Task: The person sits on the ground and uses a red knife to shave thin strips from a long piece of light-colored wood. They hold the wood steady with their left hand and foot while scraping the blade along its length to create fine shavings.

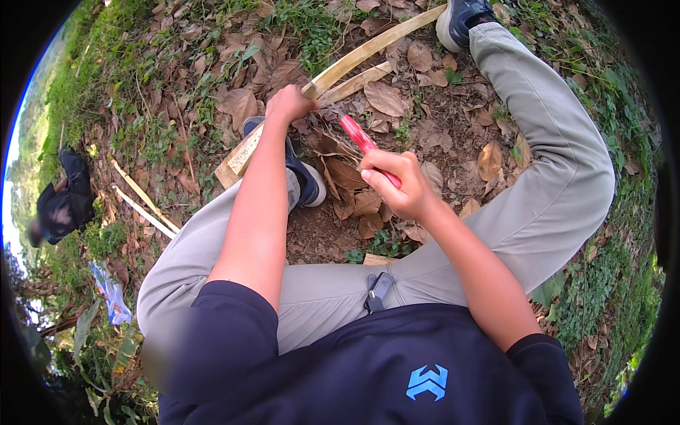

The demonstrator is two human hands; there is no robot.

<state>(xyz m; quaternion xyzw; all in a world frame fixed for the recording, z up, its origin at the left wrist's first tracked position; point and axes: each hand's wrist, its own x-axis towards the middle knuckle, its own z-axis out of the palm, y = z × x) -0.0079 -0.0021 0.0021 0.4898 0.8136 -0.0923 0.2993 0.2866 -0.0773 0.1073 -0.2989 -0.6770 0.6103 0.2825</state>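
My left hand is closed around the near end of a long pale wooden strip. That strip runs away to the upper right, its far end at my right shoe. A thin wire-like line shows by the left fingers, too fine to make out. My right hand is wrapped round a red-handled tool, which points up and left toward the left hand. The tool's working end is too small and blurred to tell its kind.
A second pale wooden piece lies beside the strip. By my left shoe is a wooden block. Two thin strips lie to the left, near a plastic bag. Another person in dark clothes is farther left. Dry leaves cover the ground.
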